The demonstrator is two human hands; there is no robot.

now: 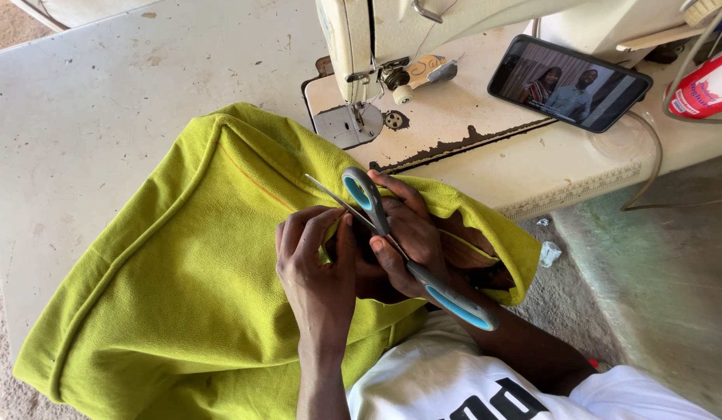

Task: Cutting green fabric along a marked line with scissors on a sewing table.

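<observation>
Near the counter's (104, 117) front edge, green fabric (182, 272) is pinched taut by the left hand (314, 264); scissors (376, 210) are gripped by the right hand (411, 241) along the seam.

Bright daylight, sharp, soft shadows.

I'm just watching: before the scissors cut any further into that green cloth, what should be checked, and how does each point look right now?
1. Right hand grips the scissors: ok.
2. Left hand pinches the green cloth beside the blades: ok.
3. Fingers out of the blades' path: cannot tell, they sit very close.
4. Cloth lies away from the sewing machine needle: ok.
5. Phone well away from the cutting: ok.
</observation>
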